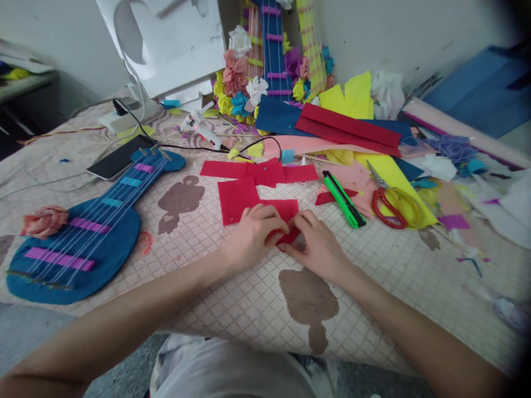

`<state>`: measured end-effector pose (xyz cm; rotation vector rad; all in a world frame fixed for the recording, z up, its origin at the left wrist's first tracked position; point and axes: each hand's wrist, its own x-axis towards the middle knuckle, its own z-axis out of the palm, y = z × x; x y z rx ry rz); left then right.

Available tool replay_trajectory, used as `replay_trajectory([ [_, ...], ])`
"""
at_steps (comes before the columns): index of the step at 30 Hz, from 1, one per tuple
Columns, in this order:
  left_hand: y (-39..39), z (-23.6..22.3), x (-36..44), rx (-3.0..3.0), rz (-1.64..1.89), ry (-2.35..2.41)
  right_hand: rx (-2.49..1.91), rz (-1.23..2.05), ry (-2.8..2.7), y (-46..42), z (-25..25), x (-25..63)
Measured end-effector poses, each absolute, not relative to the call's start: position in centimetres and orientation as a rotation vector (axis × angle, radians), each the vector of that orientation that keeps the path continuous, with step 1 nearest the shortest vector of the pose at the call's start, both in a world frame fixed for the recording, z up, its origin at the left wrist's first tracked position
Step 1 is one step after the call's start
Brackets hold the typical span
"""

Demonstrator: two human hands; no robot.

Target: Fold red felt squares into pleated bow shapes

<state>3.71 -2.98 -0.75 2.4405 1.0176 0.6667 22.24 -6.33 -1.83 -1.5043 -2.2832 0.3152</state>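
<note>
Between my two hands is a small piece of red crepe paper (289, 237), pinched from both sides and partly hidden by the fingers. My left hand (257, 232) closes on its left side, and my right hand (317, 243) grips its right side with thumb and fingertips. Just beyond the hands lie red paper squares (236, 200) flat on the cloth. Farther back is a row of red strips (224, 169). A green utility knife (343, 200) rests to the right of my right hand, beside scissors (392, 207) with red and yellow handles.
A blue paper guitar (99, 232) with a pink rose lies at left, near a black phone (120, 158). A glue gun (203, 130) with its cord sits behind. Folded red paper (348, 130), yellow sheets (348, 97) and scraps crowd the right. Decorated guitars (276, 55) lean against the wall.
</note>
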Motion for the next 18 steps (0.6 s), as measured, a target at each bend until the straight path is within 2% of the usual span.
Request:
replay_trajectory([
  [5, -2.9, -1.1, 4.4, 2.404, 0.497, 1.002, -1.501, 0.424, -2.202, -6.1, -1.8, 22.8],
  [18, -2.7, -1.0, 4.3, 2.321, 0.526, 1.024, -1.426, 0.380, -2.039, -4.7, -1.9, 24.9],
])
